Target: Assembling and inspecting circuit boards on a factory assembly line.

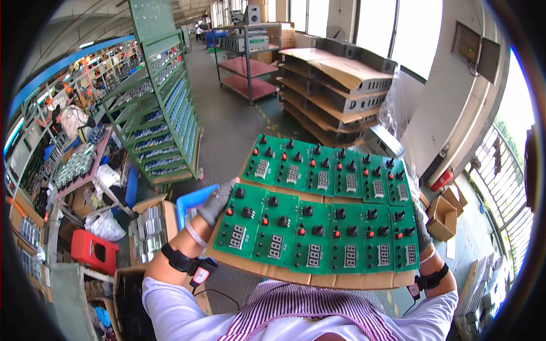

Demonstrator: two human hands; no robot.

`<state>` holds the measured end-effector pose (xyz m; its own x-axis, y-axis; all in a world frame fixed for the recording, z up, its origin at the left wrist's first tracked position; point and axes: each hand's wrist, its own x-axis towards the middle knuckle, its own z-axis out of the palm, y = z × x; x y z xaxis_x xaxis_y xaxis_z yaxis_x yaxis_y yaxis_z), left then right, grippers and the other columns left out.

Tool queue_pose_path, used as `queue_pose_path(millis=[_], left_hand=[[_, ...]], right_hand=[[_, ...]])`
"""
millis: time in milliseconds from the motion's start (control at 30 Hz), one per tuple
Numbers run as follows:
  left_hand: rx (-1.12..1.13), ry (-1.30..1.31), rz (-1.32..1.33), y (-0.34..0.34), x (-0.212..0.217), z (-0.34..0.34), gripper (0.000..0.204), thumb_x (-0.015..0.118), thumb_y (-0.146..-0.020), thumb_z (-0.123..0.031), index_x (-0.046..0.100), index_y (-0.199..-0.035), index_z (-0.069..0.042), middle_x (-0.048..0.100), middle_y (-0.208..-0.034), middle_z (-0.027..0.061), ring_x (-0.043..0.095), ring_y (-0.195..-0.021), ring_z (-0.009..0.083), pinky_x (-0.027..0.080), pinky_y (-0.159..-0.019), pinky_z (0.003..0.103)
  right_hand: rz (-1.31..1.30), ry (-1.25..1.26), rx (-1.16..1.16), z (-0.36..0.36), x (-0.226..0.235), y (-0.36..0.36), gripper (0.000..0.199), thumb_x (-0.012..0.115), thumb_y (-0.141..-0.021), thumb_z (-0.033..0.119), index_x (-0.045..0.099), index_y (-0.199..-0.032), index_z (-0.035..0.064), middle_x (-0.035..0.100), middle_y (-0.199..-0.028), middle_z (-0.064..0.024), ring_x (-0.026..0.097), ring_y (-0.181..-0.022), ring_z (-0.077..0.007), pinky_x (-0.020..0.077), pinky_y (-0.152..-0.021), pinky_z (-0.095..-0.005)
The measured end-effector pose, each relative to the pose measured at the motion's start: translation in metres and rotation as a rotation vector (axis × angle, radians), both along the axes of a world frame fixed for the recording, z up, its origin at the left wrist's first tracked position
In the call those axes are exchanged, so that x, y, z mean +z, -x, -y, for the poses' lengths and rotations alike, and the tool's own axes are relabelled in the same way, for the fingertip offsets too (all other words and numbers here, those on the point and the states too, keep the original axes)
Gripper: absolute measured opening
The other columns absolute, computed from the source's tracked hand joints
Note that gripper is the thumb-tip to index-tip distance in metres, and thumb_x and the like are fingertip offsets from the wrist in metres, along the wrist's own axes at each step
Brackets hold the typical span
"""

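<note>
Out in front of me I carry a flat cardboard sheet (318, 277) by its two sides. Two rows of green circuit boards (335, 213) lie on it, each with a digit display, black knobs and a red button. My left hand (217, 203), in a grey glove, grips the sheet's left edge. At the opposite edge my right hand (421, 224), also gloved, holds on; the boards and sheet cover most of it. The fingers of both hands are largely hidden beneath the cardboard.
A tall green rack (165, 108) of parts stands ahead left. Stacked cardboard layers with dark dividers (341, 85) are ahead right, and a red-shelved cart (248, 67) is beyond. A red stool (94, 250) and blue bin (190, 203) sit left; cardboard boxes (442, 219) are right.
</note>
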<state>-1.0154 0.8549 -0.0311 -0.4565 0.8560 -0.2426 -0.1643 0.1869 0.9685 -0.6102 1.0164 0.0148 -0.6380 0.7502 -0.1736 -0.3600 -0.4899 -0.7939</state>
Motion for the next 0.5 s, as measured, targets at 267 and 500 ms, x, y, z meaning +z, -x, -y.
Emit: queue_pose_path(millis=[267,500], left_hand=[[-0.131,-0.112,0.159,0.100,-0.001,-0.170,0.040,0.045,-0.091,-0.039,0.061,-0.096,-0.003,0.061,-0.083,0.0044,0.057,-0.070,0.0096,0.050,-0.062,0.025],[-0.034,-0.043,0.067,0.205,-0.001,-0.269,0.039,0.047,-0.090,-0.039,0.060,-0.098,-0.004,0.061,-0.083,0.0038,0.058,-0.070,0.0101,0.050,-0.062,0.026]], right_hand=[[-0.036,0.017,0.009,-0.154,0.016,0.116,0.050,0.046,-0.089,0.044,0.050,-0.121,0.0062,0.060,-0.108,-0.0103,0.059,-0.093,-0.0223,0.0503,-0.080,-0.0361],[-0.061,0.072,0.077,-0.281,-0.001,0.232,0.050,0.046,-0.090,0.044,0.050,-0.121,0.0063,0.060,-0.109,-0.0104,0.059,-0.093,-0.0224,0.0501,-0.080,-0.0361]])
